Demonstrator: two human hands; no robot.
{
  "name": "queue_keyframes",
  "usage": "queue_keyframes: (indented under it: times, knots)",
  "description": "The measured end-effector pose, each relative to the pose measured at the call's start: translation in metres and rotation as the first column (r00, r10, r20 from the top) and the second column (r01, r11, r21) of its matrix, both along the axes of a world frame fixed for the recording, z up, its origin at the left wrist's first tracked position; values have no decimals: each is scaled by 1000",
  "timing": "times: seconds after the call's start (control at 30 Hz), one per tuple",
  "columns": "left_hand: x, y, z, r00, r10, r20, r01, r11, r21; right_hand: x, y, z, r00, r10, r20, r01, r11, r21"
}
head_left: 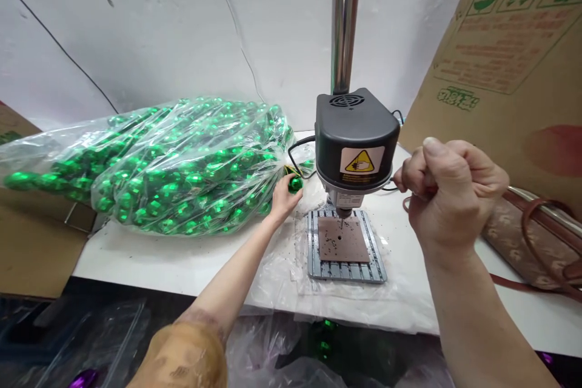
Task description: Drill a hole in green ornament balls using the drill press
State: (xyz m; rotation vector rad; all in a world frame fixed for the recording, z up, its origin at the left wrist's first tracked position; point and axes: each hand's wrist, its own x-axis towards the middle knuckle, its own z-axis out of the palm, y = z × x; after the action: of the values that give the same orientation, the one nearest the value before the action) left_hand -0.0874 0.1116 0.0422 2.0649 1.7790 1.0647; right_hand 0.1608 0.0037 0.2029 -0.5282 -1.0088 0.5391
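My left hand (284, 197) has its fingers closed round a shiny green faceted ball (295, 183), beside the gathered end of a clear plastic bag (191, 163) full of many such balls. A small bench drill press (357, 133) with a black motor housing stands to the right of that hand. Its bit points down above a brown square plate (331, 248) with a dark hole, which lies on the grey slotted base (348, 273). Raised at the right of the housing, my right hand (448, 188) is curled into a fist; whatever its fingers may hold is hidden.
A steel column (346, 24) rises behind the drill. Dark shavings dot the plate. A large cardboard box (504, 85) and a patterned bag with brown straps (522, 236) are at the right. Plastic sheeting (277, 279) hangs over the white table's front edge.
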Motion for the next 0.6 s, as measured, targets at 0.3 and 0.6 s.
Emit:
queue_keyframes:
  times: [0.3,0.6]
  knots:
    - [19,-97,-5,276,63,959,462,866,-190,-2,1,2,1000,-10,-17,10,1000,17]
    - [53,-99,-20,486,-53,872,337,932,-131,0,2,-2,999,-27,41,26,999,31]
